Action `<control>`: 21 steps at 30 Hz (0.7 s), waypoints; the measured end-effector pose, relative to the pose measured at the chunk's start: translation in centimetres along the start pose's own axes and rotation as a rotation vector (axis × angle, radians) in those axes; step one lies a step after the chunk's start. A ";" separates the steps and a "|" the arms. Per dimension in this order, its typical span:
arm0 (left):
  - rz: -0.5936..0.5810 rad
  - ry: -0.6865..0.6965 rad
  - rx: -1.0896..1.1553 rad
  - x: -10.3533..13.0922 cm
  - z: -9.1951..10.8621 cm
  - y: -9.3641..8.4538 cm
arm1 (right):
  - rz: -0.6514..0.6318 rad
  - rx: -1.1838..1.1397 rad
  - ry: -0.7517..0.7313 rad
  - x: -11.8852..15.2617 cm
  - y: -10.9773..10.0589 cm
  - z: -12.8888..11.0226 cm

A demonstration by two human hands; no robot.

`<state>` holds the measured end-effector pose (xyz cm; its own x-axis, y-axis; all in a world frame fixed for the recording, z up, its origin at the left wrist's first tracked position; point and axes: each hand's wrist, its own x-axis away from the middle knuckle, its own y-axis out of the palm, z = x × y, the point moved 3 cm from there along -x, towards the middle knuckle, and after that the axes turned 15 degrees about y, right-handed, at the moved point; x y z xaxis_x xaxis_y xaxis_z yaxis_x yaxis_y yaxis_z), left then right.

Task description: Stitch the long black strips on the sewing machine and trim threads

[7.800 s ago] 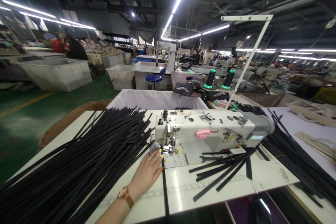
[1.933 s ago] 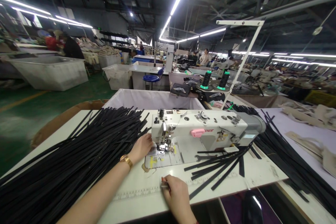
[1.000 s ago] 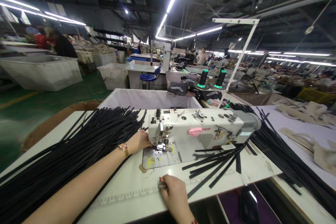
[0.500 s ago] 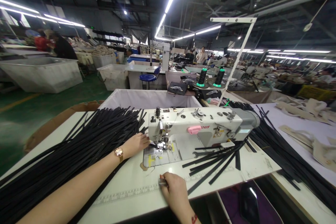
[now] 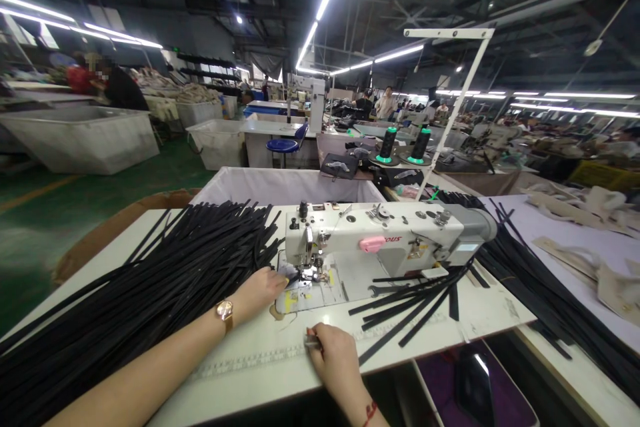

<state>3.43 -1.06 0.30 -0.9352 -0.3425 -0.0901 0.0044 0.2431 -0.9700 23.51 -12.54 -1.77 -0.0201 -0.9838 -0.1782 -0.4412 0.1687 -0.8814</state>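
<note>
A white sewing machine [image 5: 340, 233] stands on the pale table [image 5: 240, 363]. My left hand [image 5: 261, 292], with a watch on its wrist, is beside the presser foot, its fingers pinched on the end of a black strip [image 5: 295, 276]. My right hand [image 5: 331, 352] rests near the table's front edge, closed around a small metal tool [image 5: 313, 341] that is mostly hidden. Left of the machine lies a big heap of black strips [image 5: 165, 287], partly under my left forearm. Shorter black strips [image 5: 407, 313] fan out under the machine's right end.
A lined bin [image 5: 285, 185] stands behind the machine. Two black thread cones [image 5: 388, 145] and a white thread stand [image 5: 455, 113] rise behind it. At right lie more black strips [image 5: 530, 287]. A phone [image 5: 474, 383] lies in a compartment below the table edge.
My left hand has moved slightly down and right, with its fingers now bent at the presser foot. My right hand has barely shifted. The view has moved a little.
</note>
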 end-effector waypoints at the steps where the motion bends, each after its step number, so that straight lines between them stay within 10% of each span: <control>1: -0.008 -0.009 0.003 -0.1 0.1 -0.1 | 0.001 -0.003 -0.001 0.0 0.0 0.0; 12: -0.067 -0.219 0.061 -4.8 5.5 -0.1 | -0.007 -0.058 0.017 -0.2 -0.4 -0.1; 17: -0.070 -0.275 0.090 -4.4 5.7 -1.5 | -0.021 -0.108 0.034 -0.1 -0.9 -0.1; 21: -0.093 -0.314 0.136 -2.2 10.6 -2.6 | -0.036 -0.168 0.047 -0.1 -1.0 0.2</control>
<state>9.27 -10.59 0.59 -0.7797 -0.6246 -0.0445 -0.0090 0.0822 -0.9966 24.11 -12.65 -0.91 -0.0417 -0.9914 -0.1240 -0.5862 0.1248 -0.8005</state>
